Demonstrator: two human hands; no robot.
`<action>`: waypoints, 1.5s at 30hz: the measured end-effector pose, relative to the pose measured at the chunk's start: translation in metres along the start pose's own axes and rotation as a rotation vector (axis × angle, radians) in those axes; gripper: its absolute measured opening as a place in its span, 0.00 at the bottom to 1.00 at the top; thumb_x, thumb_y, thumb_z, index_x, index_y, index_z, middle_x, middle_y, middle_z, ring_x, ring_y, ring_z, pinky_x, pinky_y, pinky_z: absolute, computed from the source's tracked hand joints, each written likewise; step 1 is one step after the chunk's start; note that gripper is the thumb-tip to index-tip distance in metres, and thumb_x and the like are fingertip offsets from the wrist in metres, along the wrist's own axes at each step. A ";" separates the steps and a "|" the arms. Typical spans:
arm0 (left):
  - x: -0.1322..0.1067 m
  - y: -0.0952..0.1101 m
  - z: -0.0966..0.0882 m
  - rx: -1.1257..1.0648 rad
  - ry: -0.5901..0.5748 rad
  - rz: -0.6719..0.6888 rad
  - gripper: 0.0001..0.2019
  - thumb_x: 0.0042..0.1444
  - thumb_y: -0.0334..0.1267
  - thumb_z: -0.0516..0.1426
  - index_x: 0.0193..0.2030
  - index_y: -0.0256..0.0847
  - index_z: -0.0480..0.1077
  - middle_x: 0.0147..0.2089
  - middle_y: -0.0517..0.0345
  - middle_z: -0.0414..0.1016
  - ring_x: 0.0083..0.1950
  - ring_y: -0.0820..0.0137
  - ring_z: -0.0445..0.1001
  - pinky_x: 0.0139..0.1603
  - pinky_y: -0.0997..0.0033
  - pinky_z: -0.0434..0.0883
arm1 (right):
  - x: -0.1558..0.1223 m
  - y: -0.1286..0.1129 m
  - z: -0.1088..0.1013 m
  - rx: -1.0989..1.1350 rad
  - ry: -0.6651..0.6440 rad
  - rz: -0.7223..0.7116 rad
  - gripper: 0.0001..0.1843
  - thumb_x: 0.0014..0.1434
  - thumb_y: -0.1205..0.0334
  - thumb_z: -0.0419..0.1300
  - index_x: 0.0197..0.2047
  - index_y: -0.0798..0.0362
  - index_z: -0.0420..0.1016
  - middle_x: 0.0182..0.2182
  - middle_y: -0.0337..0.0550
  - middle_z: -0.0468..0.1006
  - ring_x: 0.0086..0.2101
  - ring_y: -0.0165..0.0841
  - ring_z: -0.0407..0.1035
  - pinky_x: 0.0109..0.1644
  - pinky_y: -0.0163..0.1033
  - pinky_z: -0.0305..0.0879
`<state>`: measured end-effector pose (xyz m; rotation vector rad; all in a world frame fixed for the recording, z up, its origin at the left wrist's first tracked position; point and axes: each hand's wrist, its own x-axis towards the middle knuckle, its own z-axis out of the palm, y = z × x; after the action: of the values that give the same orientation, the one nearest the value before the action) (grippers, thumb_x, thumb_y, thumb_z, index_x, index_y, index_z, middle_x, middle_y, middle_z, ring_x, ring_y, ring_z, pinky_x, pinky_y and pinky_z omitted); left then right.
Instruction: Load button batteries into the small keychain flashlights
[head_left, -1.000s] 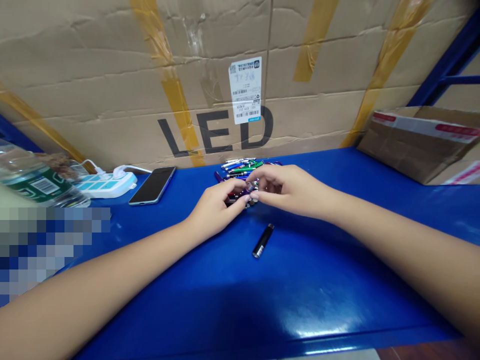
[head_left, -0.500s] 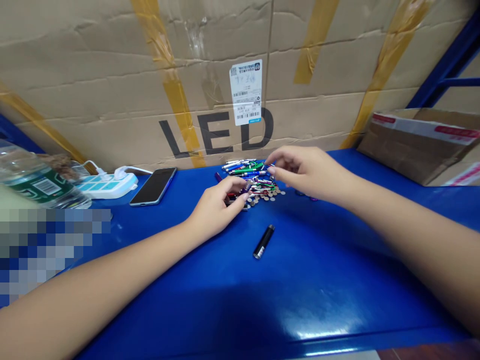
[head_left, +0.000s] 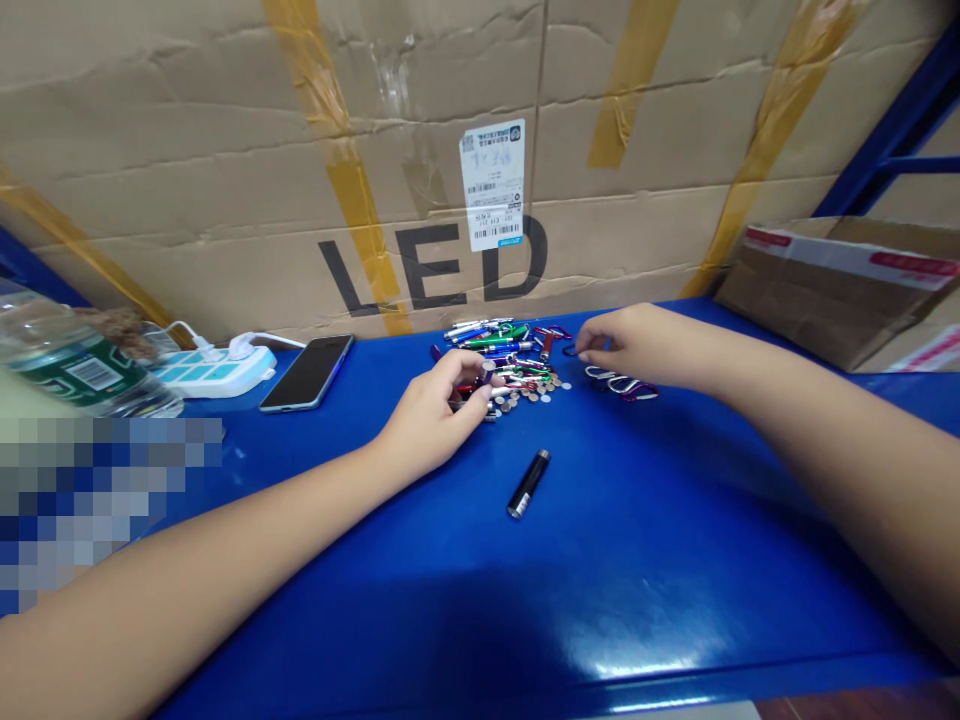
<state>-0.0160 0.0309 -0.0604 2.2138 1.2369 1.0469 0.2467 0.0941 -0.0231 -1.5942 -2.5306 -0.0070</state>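
My left hand (head_left: 433, 415) is closed, thumb and fingers pinching a small purple-and-silver cylinder (head_left: 487, 371) over the left side of a pile. That pile holds pen-like metal tubes (head_left: 499, 345) in blue, green, silver and red, with coin-like discs (head_left: 529, 390) along its front. My right hand (head_left: 634, 345) has its fingers curled together right of the pile. At its fingertips is a dark carabiner (head_left: 568, 350), partly hidden. Under and in front of this hand lie several carabiners (head_left: 622, 385). A black cylinder (head_left: 529, 483), like a small torch body, lies nearer me.
The blue table (head_left: 420, 590) backs onto a large cardboard box (head_left: 420, 150) marked LED. On the left are a phone (head_left: 307, 373), a white power strip (head_left: 217, 372) and a plastic bottle (head_left: 82, 360). An open carton (head_left: 840, 290) stands at right.
My right hand has moved right, off the pile, uncovering red pieces and the carabiners. My left hand stays in place, with the cylinder's silver end now turned toward me.
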 end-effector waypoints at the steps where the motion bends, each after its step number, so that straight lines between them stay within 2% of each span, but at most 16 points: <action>1: 0.000 -0.001 0.000 -0.017 -0.003 0.005 0.09 0.60 0.38 0.53 0.47 0.42 0.63 0.49 0.50 0.77 0.50 0.62 0.75 0.48 0.58 0.71 | 0.001 0.002 0.000 -0.008 0.026 0.016 0.12 0.56 0.60 0.54 0.39 0.49 0.78 0.36 0.43 0.82 0.33 0.36 0.73 0.34 0.39 0.63; 5: -0.001 -0.002 0.000 -0.110 -0.001 0.011 0.09 0.62 0.37 0.51 0.49 0.42 0.62 0.50 0.50 0.77 0.52 0.64 0.75 0.50 0.59 0.71 | 0.002 0.011 0.001 -0.026 0.099 0.070 0.12 0.57 0.60 0.54 0.38 0.51 0.77 0.37 0.45 0.81 0.35 0.37 0.72 0.36 0.39 0.64; 13: 0.000 -0.003 0.001 -0.079 0.024 -0.032 0.09 0.60 0.37 0.55 0.47 0.42 0.64 0.49 0.51 0.77 0.51 0.63 0.75 0.48 0.60 0.71 | 0.004 0.014 0.004 -0.009 0.081 0.073 0.11 0.56 0.59 0.54 0.37 0.50 0.77 0.36 0.45 0.81 0.34 0.37 0.72 0.36 0.40 0.64; 20: 0.005 -0.007 -0.001 -0.331 0.182 -0.060 0.10 0.62 0.39 0.53 0.48 0.41 0.62 0.48 0.50 0.78 0.51 0.65 0.76 0.50 0.62 0.71 | 0.002 0.006 0.001 -0.002 0.072 0.059 0.12 0.56 0.57 0.54 0.38 0.51 0.77 0.35 0.44 0.81 0.33 0.36 0.72 0.34 0.39 0.64; 23: 0.006 -0.008 -0.001 -0.379 0.198 -0.072 0.10 0.63 0.39 0.53 0.49 0.41 0.61 0.48 0.51 0.78 0.51 0.66 0.76 0.51 0.63 0.71 | 0.001 0.003 0.001 0.007 0.047 0.051 0.13 0.57 0.57 0.54 0.39 0.50 0.78 0.35 0.44 0.81 0.32 0.36 0.72 0.33 0.39 0.63; 31: 0.005 -0.009 0.000 -0.244 0.123 -0.066 0.09 0.60 0.38 0.55 0.46 0.41 0.65 0.48 0.50 0.78 0.50 0.64 0.75 0.47 0.62 0.72 | -0.003 -0.015 -0.003 0.047 -0.082 -0.038 0.10 0.55 0.61 0.56 0.37 0.48 0.78 0.34 0.40 0.81 0.32 0.34 0.72 0.33 0.37 0.63; 35: 0.005 -0.006 -0.001 -0.106 0.100 -0.055 0.10 0.58 0.37 0.57 0.47 0.41 0.69 0.48 0.51 0.77 0.49 0.63 0.75 0.45 0.63 0.72 | -0.003 -0.005 -0.003 0.015 -0.074 -0.028 0.11 0.54 0.63 0.56 0.37 0.47 0.78 0.35 0.39 0.81 0.32 0.34 0.72 0.34 0.37 0.63; 38: 0.006 -0.006 -0.001 -0.107 0.120 -0.048 0.11 0.58 0.37 0.57 0.47 0.41 0.69 0.48 0.52 0.77 0.49 0.63 0.75 0.46 0.63 0.72 | -0.001 0.003 -0.001 -0.022 -0.059 -0.011 0.11 0.54 0.64 0.55 0.37 0.47 0.78 0.35 0.40 0.81 0.32 0.35 0.72 0.33 0.37 0.62; 40: 0.007 -0.008 -0.001 -0.161 0.144 -0.043 0.10 0.59 0.38 0.56 0.47 0.41 0.69 0.48 0.51 0.77 0.49 0.63 0.75 0.48 0.61 0.72 | 0.000 0.000 0.003 -0.010 -0.043 -0.052 0.11 0.55 0.64 0.55 0.36 0.48 0.78 0.34 0.41 0.81 0.31 0.34 0.71 0.33 0.37 0.62; 42: 0.007 -0.011 -0.001 -0.215 0.179 -0.040 0.11 0.59 0.39 0.56 0.48 0.41 0.68 0.48 0.51 0.77 0.50 0.63 0.75 0.50 0.61 0.72 | 0.000 -0.013 0.008 0.038 -0.001 -0.171 0.11 0.58 0.63 0.54 0.36 0.51 0.78 0.34 0.43 0.80 0.32 0.34 0.71 0.36 0.37 0.63; 45: 0.007 -0.012 -0.001 -0.281 0.240 -0.042 0.12 0.60 0.40 0.56 0.49 0.41 0.67 0.48 0.51 0.76 0.51 0.63 0.74 0.51 0.61 0.71 | -0.002 -0.041 0.018 0.059 0.169 -0.316 0.11 0.61 0.63 0.53 0.39 0.55 0.76 0.37 0.48 0.78 0.37 0.36 0.70 0.42 0.39 0.63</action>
<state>-0.0208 0.0433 -0.0645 1.8844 1.1435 1.4080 0.2084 0.0754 -0.0380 -1.1084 -2.5914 -0.0968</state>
